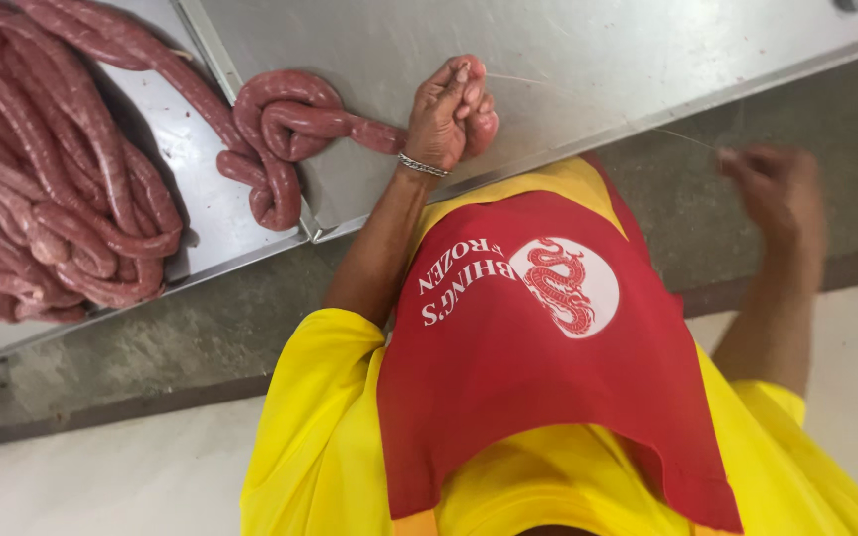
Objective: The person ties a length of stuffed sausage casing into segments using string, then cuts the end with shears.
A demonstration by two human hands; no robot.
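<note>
My left hand [452, 111], with a metal bracelet on the wrist, is closed around the end of a long raw sausage rope [290, 124]. The rope curls over a steel table [647, 45]. A thin string [598, 104] runs tight from my left fist to my right hand [775, 189]. The right hand is blurred, held off the table's front edge, with its fingers pinched on the string. I wear a yellow shirt and a red apron [548, 347].
A big pile of coiled sausage [52, 189] fills a steel tray [206, 189] at the left, joined to the rope on the table. A grey concrete ledge [201, 337] runs under the table's edge, with pale floor below.
</note>
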